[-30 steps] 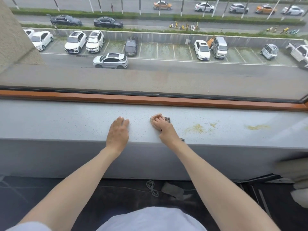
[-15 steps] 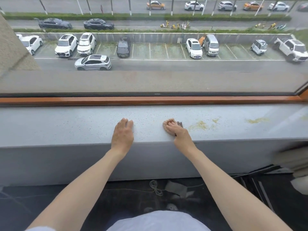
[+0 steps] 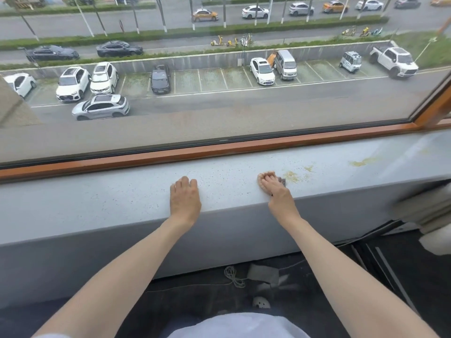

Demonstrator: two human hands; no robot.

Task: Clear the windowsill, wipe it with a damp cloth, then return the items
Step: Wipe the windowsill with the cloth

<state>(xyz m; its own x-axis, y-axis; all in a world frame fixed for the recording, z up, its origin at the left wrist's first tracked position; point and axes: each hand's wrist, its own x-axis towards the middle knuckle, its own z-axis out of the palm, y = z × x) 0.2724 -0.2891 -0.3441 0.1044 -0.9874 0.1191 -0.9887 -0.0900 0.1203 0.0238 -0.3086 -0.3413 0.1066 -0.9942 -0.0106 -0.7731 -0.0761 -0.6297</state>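
The pale grey speckled windowsill (image 3: pixel 109 191) runs across the view below an orange-brown window frame. My left hand (image 3: pixel 184 198) lies flat on the sill near its front edge, fingers straight. My right hand (image 3: pixel 273 187) is on the sill to the right, its fingers curled over a small dark patterned cloth (image 3: pixel 282 181), of which only an edge shows. Just right of the cloth lie yellowish smears (image 3: pixel 291 176) on the sill, with another yellowish patch (image 3: pixel 363 162) further right.
The orange-brown window frame (image 3: pixel 219 148) borders the sill at the back, turning up at the right corner. Below the sill, a dark floor holds a coiled cable (image 3: pixel 234 276) and a grey pad (image 3: pixel 263 274). A blurred pale object (image 3: pixel 424 211) sits at the right edge.
My right hand with the cloth has slid to the right along the sill, closer to the yellowish smears. My left hand stays flat in place. The view has shifted rightwards.
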